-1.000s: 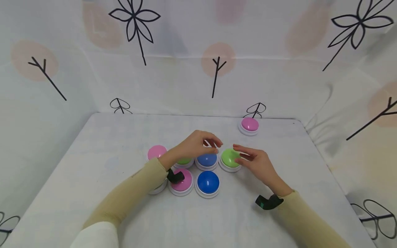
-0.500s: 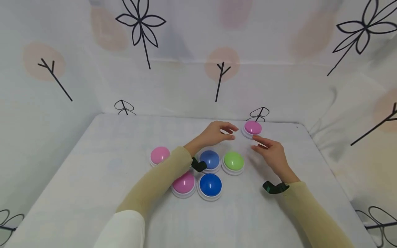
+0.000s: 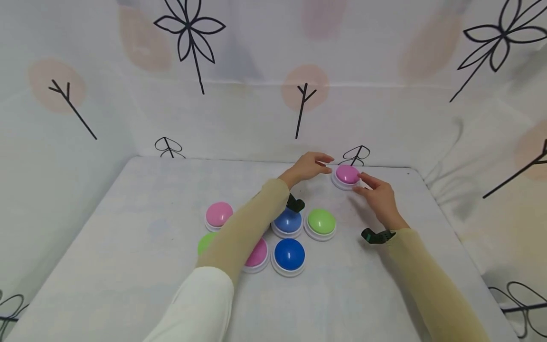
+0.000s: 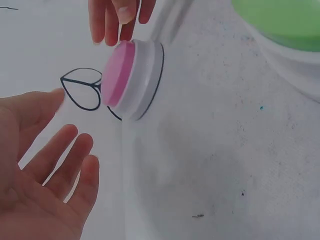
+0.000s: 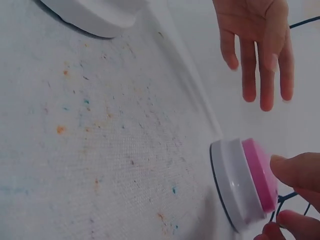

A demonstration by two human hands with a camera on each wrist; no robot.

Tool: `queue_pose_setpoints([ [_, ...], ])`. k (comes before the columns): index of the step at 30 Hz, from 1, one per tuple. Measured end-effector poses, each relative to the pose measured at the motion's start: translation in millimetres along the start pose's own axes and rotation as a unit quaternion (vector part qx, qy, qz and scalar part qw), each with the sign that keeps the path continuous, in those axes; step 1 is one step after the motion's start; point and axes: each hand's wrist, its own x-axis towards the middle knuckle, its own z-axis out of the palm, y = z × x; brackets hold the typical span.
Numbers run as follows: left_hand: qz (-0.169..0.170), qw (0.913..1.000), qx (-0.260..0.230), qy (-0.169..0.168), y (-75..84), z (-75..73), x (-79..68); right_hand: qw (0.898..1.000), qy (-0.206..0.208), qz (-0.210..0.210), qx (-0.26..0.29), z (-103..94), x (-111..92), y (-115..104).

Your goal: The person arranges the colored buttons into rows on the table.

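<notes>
A push button with a pink dome on a round white base (image 3: 347, 175) sits near the table's far edge, right of centre. My left hand (image 3: 308, 166) is just to its left, fingers loosely extended and holding nothing; in the left wrist view a gap separates them. On the button's right side is my right hand (image 3: 378, 197), thumb and fingers spread apart and close to the dome. In the right wrist view its thumb (image 5: 297, 170) overlaps the pink dome's edge; whether it touches cannot be told.
Nearer on the white table (image 3: 350, 304) stand a green button (image 3: 321, 221), a light blue button (image 3: 288, 220), a dark blue button (image 3: 289, 254) and a pink button (image 3: 219, 214). My left sleeve (image 3: 252, 228) partly covers another pink button (image 3: 258, 253) and a green one (image 3: 206, 242).
Both hands have moved away from the near group of buttons to the pink button at the back, one at each side. The buttons stay where they stood.
</notes>
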Motion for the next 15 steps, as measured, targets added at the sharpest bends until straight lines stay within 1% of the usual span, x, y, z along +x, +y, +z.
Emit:
queue_pose_setpoints([
  [4, -0.023, 0.9989, 0.033, -0.024, 1.1, 3.0, 9.6, 1.000, -0.008, -0.008, 0.013, 0.2, 10, 5],
  [7, -0.032, 0.9967, 0.052, -0.055, 1.0, 6.5, 13.7, 0.999, -0.022, -0.015, 0.031, 0.5, 15, 7],
  [9, -0.033, 0.9953, 0.049, -0.077, 1.2, 8.7, 15.0, 0.999, -0.026, -0.015, 0.040, 0.6, 17, 8],
  [11, -0.035, 0.9941, 0.044, -0.093, 1.0, 10.8, 15.6, 0.998, -0.031, -0.014, 0.047, 1.1, 20, 8],
  [15, -0.046, 0.9919, 0.044, -0.110, 1.2, 15.0, 15.2, 0.999, -0.035, -0.008, 0.035, 1.8, 27, 9],
])
